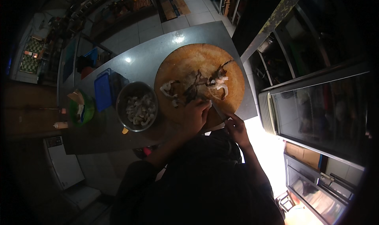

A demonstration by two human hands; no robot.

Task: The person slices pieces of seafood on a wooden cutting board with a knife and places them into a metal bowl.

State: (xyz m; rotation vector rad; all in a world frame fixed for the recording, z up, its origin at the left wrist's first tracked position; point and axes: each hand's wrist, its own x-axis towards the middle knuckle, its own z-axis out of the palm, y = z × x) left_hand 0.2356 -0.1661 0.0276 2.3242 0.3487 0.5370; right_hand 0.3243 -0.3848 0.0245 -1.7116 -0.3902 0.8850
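A round wooden chopping board [201, 56] lies on a steel table. At its near edge my left hand [197, 114] is closed on a small pale piece, apparently a shrimp. My right hand [237, 127] grips a knife [218, 110], its blade pointing towards the left fingers. Just beyond them lie dark wet scraps [192, 88], perhaps shrimp shells. Pale shrimp [224, 90] rest on the board's right part, others [168, 88] near its left edge. Left of the board, a steel bowl [119, 106] holds many peeled-looking shrimp [140, 109].
Beyond the bowl stands a plastic container with a blue lid [103, 91]. A green basket [88, 109] is at the table's left, near a small bottle [61, 125]. A yellow scrap [125, 131] lies by the bowl. A glass-fronted cabinet [319, 106] stands at right.
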